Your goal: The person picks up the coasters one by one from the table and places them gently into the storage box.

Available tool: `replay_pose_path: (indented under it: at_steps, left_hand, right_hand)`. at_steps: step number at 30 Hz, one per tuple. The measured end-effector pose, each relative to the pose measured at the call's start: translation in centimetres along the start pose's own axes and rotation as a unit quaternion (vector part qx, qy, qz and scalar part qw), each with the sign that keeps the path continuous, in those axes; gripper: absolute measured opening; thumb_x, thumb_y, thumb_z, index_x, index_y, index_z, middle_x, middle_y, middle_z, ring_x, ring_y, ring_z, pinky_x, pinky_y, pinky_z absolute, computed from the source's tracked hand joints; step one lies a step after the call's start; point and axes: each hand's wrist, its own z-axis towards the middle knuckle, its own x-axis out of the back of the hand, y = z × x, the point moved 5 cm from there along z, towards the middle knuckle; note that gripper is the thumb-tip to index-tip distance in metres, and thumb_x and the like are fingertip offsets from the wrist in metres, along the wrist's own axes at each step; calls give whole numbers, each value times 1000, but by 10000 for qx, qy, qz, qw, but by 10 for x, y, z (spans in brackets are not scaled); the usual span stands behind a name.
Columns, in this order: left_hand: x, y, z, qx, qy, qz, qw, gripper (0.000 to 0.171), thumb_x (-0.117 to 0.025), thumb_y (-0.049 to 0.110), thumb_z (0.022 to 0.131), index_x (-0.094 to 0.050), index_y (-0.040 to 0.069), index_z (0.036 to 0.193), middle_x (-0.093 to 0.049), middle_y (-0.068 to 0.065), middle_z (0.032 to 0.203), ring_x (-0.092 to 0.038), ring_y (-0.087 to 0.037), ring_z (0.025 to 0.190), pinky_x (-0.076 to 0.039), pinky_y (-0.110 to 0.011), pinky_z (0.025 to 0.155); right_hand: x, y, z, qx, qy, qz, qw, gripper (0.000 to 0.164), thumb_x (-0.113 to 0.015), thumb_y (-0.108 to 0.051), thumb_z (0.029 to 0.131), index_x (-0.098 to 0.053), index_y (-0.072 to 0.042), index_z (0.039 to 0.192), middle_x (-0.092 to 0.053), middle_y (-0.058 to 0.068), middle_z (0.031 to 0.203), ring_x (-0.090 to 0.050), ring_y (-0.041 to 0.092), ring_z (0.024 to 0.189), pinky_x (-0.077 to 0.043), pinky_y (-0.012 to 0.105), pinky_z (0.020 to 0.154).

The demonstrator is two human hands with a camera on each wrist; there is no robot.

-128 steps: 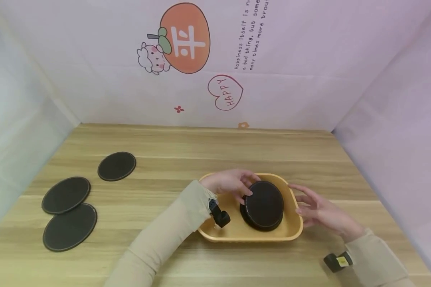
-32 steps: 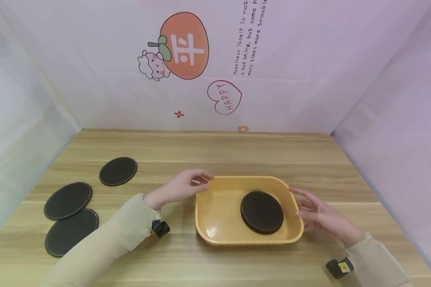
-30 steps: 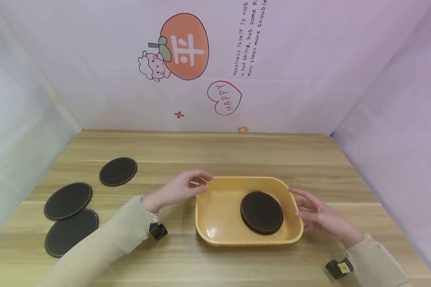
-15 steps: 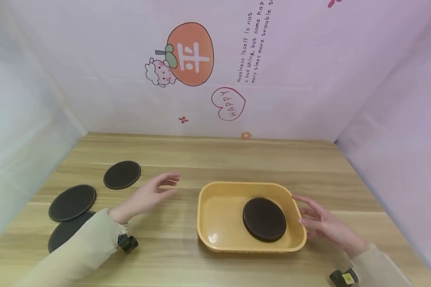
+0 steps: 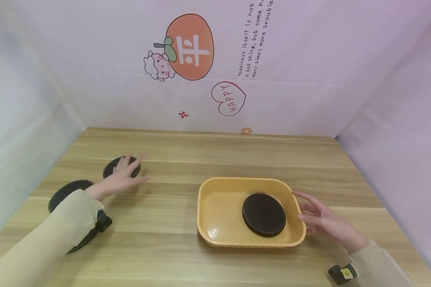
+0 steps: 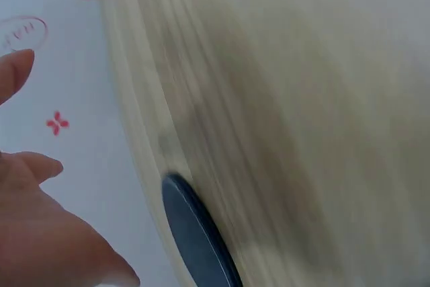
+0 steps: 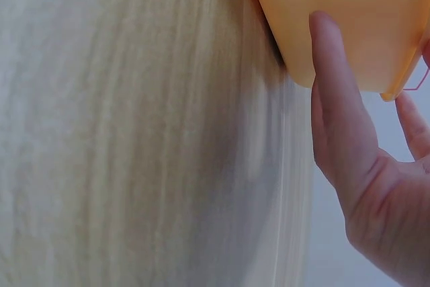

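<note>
My left hand [image 5: 120,179] reaches over the farthest of the black round coasters [image 5: 108,169], fingers spread and holding nothing. In the left wrist view that coaster [image 6: 196,236] lies flat on the wood below the hand. Another coaster [image 5: 65,194] sits nearer, partly behind my sleeve, which covers most of a third. At the right end of a yellow plastic basin [image 5: 220,211], my right hand [image 5: 328,223] touches the rim and outer wall with extended fingers. Inside the basin, toward its right side, black coasters [image 5: 263,214] lie stacked.
The wooden table [image 5: 158,235] ends at a white printed cloth wall [image 5: 291,103] behind, with plain cloth walls at left and right. Small black cameras are strapped to both wrists, the right one [image 5: 341,274] beside the table's front right.
My left hand has let go of a coaster in the basin, left the basin and moved left to the far coaster, spreading its fingers. My right hand stays at the basin's right end.
</note>
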Motion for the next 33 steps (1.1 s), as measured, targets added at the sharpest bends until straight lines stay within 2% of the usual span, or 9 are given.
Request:
replay_pose_path:
  at_steps: [2, 5, 11, 13, 19, 26, 33]
  left_hand:
    - [6, -9, 3, 221, -44, 270, 9994, 88, -53, 46, 93, -5, 0, 151, 19, -37, 148, 20, -58, 133, 10, -75, 100]
    - [12, -20, 8, 547, -250, 439, 9972, 89, -51, 48, 94, -3, -1, 150, 20, -40, 146, 21, -61, 130, 8, -75, 99]
    - [13, -38, 10, 1162, -858, 339, 9889, 89, -45, 50, 96, 4, 0, 150, 24, -44, 141, 23, -66, 125, 7, -77, 98]
    - [11, -42, 11, 1238, -956, 439, 9867, 85, -44, 46, 97, 2, -4, 148, 23, -46, 140, 22, -67, 124, 6, -77, 98]
    - [10, -43, 15, 1084, -1105, 1236, 9802, 71, -46, 27, 99, -9, -11, 145, 9, -53, 137, 7, -71, 124, -3, -74, 103]
    - [14, -38, 23, 571, -956, 2311, 9665, 59, -45, 19, 99, -21, -13, 142, -15, -54, 134, -17, -67, 125, -19, -69, 105]
    - [14, -28, 22, 609, -822, 2377, 9659, 58, -47, 19, 98, -25, -10, 143, -18, -53, 134, -18, -64, 128, -20, -68, 106]
  right_hand:
    - [0, 0, 0, -39, 14, -14, 10000, 60, -42, 1, 98, -27, -31, 146, -53, -6, 126, -62, 16, 108, -56, 42, 81]
    - [1, 0, 2, -24, 4, 6, 10000, 60, -43, 1, 98, -26, -30, 147, -53, -5, 125, -62, 17, 108, -56, 41, 81]
    - [1, 3, 5, 10, -101, 61, 9999, 60, -42, 1, 98, -26, -29, 147, -54, 1, 124, -63, 20, 106, -56, 43, 80]
    - [1, 3, 5, -1, -118, 60, 9999, 60, -43, 1, 98, -26, -29, 147, -54, 2, 123, -63, 20, 105, -56, 43, 79]
    - [1, 4, 4, -16, -104, 107, 9999, 60, -43, 1, 98, -27, -29, 146, -53, 0, 125, -63, 20, 106, -56, 43, 80]
    - [3, 3, 2, 6, -31, 39, 10000, 60, -43, 1, 98, -28, -31, 146, -54, -2, 124, -63, 18, 106, -56, 42, 79]
    - [3, 2, 0, 62, -22, 36, 10000, 59, -43, 1, 97, -27, -29, 146, -54, -2, 124, -62, 18, 107, -56, 42, 80]
